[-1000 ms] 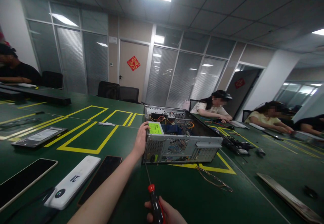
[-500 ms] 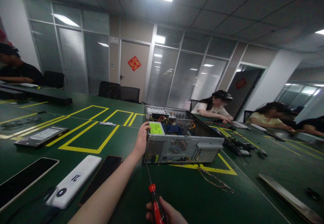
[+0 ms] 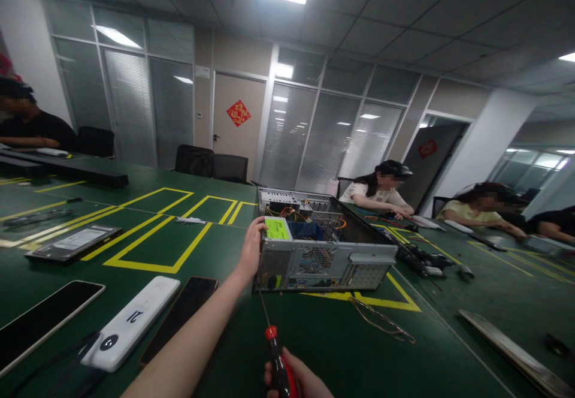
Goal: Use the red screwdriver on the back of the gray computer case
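Observation:
An open computer case lies on the green table, its back panel facing me. Cables and a blue part show inside, beside a power supply with a bright green label. My left hand grips the case's left rear corner, thumb and fingers closed over its edge. In my right hand, fingers wrapped round the handle, is a red and black screwdriver. Its shaft points up to the lower left corner of the back panel. Whether the tip sits in a screw I cannot tell.
At left lie a hard drive, a white power bank and two phones, one dark. Eyeglasses and a flat metal panel lie at right. Cables are heaped beyond the case. Several people sit around the table.
The screwdriver handle has turned about its axis, with more black now facing me. My right hand has shifted slightly with it. My left hand and the case stay put.

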`<action>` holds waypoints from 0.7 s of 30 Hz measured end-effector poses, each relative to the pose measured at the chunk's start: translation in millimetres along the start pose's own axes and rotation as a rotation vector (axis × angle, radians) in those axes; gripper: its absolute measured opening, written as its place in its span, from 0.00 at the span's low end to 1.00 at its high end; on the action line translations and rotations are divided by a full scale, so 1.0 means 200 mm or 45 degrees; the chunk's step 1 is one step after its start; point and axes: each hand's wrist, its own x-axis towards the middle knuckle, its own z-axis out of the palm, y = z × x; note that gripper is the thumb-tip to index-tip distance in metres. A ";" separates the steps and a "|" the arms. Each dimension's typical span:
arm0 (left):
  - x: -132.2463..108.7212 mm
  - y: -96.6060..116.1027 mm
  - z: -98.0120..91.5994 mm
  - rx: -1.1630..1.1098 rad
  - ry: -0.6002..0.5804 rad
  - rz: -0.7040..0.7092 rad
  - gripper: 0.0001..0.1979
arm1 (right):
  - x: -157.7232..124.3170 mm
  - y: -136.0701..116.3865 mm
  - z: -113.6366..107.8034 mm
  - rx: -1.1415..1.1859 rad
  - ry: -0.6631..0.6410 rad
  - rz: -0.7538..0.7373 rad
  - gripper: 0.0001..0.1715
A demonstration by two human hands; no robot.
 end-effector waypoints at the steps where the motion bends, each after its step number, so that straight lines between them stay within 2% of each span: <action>1: 0.00 0.00 0.00 0.001 0.001 0.003 0.22 | 0.01 0.00 0.01 0.000 -0.006 0.005 0.20; 7: 0.00 0.00 0.00 0.017 0.011 0.008 0.23 | -0.02 -0.03 0.00 0.036 -0.070 0.003 0.20; 11: 0.00 0.00 0.00 0.005 0.005 0.000 0.23 | -0.05 -0.03 -0.03 -0.007 -0.114 0.068 0.18; 17: 0.00 0.00 0.00 0.011 -0.001 0.017 0.24 | -0.02 -0.02 -0.01 0.015 -0.041 -0.026 0.18; 21: 0.00 -0.01 0.00 0.014 0.001 0.004 0.24 | 0.00 -0.03 0.01 -0.046 -0.040 0.035 0.20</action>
